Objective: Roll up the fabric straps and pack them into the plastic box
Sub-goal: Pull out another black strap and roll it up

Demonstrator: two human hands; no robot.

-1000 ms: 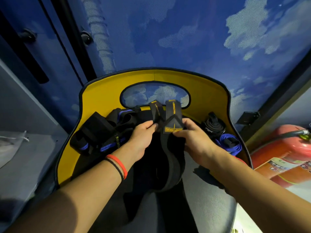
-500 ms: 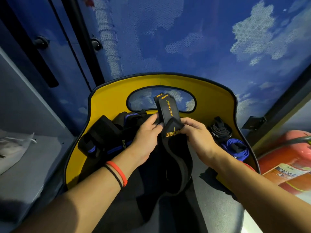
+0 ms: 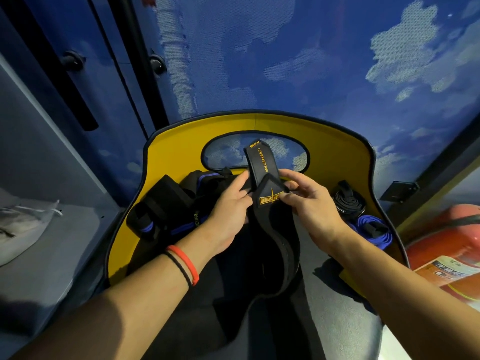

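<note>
A black fabric strap (image 3: 262, 165) with orange lettering stands up between my hands, and its long loop hangs down toward me over the seat. My left hand (image 3: 228, 206) grips the strap from the left. My right hand (image 3: 309, 203) pinches its pointed, orange-labelled end. A heap of black and blue straps (image 3: 166, 209) lies on the seat to the left. A rolled black strap (image 3: 349, 201) and a rolled blue strap (image 3: 371, 228) lie at the right. No plastic box is in view.
Everything lies on a yellow chair (image 3: 337, 152) with a cut-out in its back, set against a blue cloud-patterned wall. A red fire extinguisher (image 3: 446, 245) lies at the right. A grey shelf with a white bag (image 3: 23, 224) is at the left.
The two strap ends that stood side by side now lie together as one. My right hand has folded the pointed labelled end over the front. The view has shifted slightly.
</note>
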